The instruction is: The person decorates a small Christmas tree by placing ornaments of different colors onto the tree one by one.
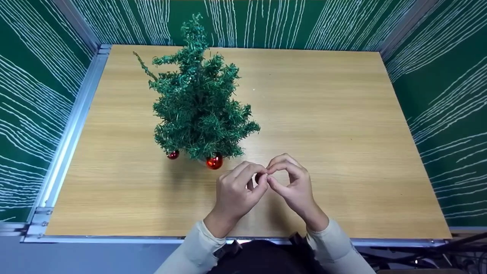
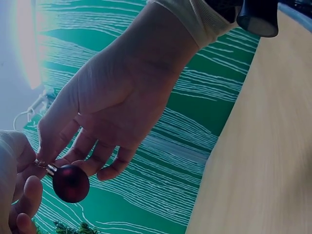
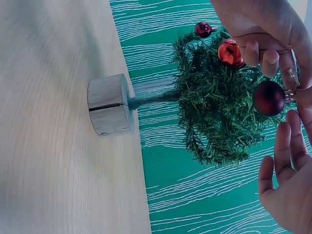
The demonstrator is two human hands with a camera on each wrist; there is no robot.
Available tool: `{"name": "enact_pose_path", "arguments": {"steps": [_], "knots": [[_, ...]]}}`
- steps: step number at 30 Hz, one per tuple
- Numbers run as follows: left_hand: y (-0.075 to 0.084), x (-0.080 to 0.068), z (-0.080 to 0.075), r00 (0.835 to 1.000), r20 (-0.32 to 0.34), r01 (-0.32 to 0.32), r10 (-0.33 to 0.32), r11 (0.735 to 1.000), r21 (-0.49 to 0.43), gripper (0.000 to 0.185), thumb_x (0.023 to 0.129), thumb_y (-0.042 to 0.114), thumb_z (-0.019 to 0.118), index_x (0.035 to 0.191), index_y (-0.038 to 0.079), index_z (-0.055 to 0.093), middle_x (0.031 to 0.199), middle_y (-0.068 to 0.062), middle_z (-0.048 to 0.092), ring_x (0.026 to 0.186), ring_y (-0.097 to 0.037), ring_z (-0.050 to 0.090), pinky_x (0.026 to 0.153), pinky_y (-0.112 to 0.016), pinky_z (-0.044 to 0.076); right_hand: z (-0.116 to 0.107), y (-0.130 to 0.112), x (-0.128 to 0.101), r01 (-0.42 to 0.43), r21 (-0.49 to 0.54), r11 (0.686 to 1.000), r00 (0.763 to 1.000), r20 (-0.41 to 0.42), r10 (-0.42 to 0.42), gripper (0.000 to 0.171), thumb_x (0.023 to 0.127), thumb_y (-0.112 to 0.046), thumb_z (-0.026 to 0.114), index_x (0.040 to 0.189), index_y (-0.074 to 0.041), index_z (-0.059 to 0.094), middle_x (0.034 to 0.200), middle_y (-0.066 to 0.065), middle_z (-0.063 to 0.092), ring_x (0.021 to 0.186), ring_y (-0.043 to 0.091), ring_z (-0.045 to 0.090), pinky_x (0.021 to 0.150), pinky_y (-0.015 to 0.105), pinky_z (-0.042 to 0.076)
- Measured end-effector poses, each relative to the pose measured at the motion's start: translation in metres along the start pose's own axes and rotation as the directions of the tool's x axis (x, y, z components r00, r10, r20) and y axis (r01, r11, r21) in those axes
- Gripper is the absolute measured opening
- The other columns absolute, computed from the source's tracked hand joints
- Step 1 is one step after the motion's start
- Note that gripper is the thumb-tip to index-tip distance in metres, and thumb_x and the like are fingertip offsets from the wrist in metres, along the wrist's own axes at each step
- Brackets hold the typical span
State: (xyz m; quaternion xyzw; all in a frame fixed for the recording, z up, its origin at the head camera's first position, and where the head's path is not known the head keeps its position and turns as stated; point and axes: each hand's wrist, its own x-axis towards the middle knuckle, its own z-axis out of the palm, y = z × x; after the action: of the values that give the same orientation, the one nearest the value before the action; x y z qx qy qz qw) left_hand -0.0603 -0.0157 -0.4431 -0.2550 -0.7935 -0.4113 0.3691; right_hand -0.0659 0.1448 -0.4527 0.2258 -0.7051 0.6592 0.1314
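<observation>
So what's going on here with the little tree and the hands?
A person sits at a wooden table with a small artificial Christmas tree standing on a wooden block base. Two shiny red baubles already hang from its lower branches. Just in front of the tree, the left hand and the right hand meet above the table, both pinching the metal cap of a third, dark red bauble, which is not on the tree yet.

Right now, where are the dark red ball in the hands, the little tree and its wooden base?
dark red ball (image 3: 268,97), right wrist view, middle of the ball.
little tree (image 1: 198,102), head view, middle of the green branches.
wooden base (image 3: 109,105), right wrist view, side of the block.
</observation>
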Motion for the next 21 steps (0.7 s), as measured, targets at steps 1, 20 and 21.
{"name": "enact_pose_path", "arguments": {"steps": [1,20,21], "knots": [[0.000,0.000,0.000,1.000,0.001,-0.001,0.001,1.000,0.002,0.011,0.089,0.015,0.058,0.083,0.013,0.066,0.074,0.006,0.064,0.048,-0.001,0.050,0.048,-0.008,0.040,0.000,0.000,0.000,0.002,-0.001,1.000,1.000,0.000,-0.002,0.016,0.076,0.013,0.071,0.083,-0.001,0.067,0.088,0.009,0.062,0.090,0.019,0.058,0.087,0.027,0.049],[-0.012,0.000,-0.015,0.975,-0.107,0.204,-0.195,0.976,0.080,0.014,0.082,0.007,0.070,0.095,0.009,0.067,0.077,0.002,0.069,0.048,-0.002,0.053,0.043,-0.015,0.043,-0.002,0.000,0.002,0.038,0.038,0.999,0.999,-0.012,-0.038,0.020,0.074,0.021,0.066,0.081,0.002,0.063,0.083,0.012,0.060,0.086,0.015,0.058,0.087,0.026,0.048],[-0.013,0.000,-0.016,0.972,-0.113,0.218,-0.208,0.971,0.093,0.016,0.081,0.007,0.070,0.097,0.009,0.067,0.077,0.002,0.069,0.047,-0.002,0.053,0.044,-0.016,0.044,-0.002,0.000,0.002,0.034,0.036,0.999,0.999,-0.013,-0.034,0.020,0.074,0.020,0.066,0.081,0.002,0.063,0.083,0.013,0.060,0.086,0.015,0.058,0.087,0.026,0.048]]}}
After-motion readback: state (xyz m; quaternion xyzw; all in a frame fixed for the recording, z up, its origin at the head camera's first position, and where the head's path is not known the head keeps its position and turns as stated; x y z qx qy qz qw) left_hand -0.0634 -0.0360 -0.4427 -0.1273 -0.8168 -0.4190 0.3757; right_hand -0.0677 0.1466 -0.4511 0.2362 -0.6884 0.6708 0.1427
